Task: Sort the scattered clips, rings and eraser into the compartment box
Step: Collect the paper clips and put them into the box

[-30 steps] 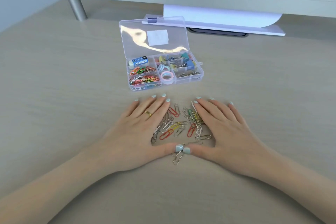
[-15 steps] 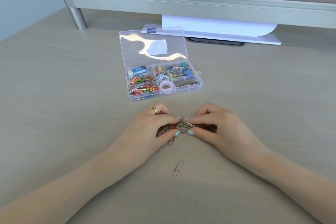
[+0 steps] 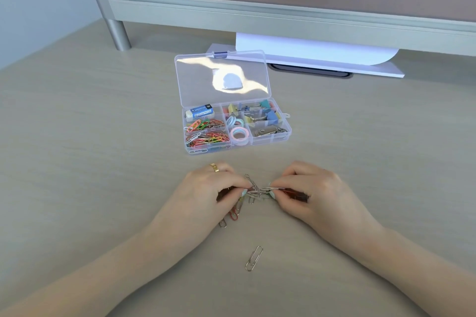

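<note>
On the bench (image 3: 77, 136) before the open compartment box (image 3: 268, 139), I see my left hand (image 3: 206, 195) and right hand (image 3: 311, 194) both curled closed on a bunch of paper clips (image 3: 253, 189), one silver clip (image 3: 254, 258) lying apart nearer me, eraser (image 3: 198, 112) in the box's far-left compartment.

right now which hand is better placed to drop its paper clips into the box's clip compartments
Left, probably. The left hand lies almost straight below the paper clip compartments on the box's left side; the right hand would have to cross over.
</note>
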Demonstrator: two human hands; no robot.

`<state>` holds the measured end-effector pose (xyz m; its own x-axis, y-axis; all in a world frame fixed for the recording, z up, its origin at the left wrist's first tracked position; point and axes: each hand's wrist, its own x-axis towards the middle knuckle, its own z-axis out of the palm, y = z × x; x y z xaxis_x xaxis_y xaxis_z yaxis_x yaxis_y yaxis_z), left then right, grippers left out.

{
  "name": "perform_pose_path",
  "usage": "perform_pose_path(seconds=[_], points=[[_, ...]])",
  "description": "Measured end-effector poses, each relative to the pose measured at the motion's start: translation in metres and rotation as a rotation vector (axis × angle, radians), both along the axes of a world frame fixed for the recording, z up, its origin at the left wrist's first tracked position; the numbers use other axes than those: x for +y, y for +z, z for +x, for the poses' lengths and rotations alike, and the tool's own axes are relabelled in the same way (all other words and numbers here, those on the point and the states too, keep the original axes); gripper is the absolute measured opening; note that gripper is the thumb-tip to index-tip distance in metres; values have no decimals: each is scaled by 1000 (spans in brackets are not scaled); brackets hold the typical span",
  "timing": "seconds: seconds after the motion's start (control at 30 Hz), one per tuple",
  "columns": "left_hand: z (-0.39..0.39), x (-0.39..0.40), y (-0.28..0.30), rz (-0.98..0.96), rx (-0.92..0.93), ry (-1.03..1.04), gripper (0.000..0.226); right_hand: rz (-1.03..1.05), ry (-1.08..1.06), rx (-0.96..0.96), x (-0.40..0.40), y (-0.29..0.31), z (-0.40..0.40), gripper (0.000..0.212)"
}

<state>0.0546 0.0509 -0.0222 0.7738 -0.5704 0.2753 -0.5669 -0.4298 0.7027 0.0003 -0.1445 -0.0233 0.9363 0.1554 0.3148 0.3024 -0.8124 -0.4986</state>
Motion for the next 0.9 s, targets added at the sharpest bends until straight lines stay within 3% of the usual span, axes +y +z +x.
perform_pose_path(seconds=[0.37,0.6,0.73,0.9], points=[[33,12,26,-212,36,234,24,269,7,82,-3,6,1,14],[68,2,25,-143,-22,272,15,321,-8,99,-1,9,0,14],[83,-3,25,-99,-88,285,14,340,-17,100,-1,10,-1,27],[90,3,26,-22,-172,347,14,349,-30,108,-1,11,-1,20]])
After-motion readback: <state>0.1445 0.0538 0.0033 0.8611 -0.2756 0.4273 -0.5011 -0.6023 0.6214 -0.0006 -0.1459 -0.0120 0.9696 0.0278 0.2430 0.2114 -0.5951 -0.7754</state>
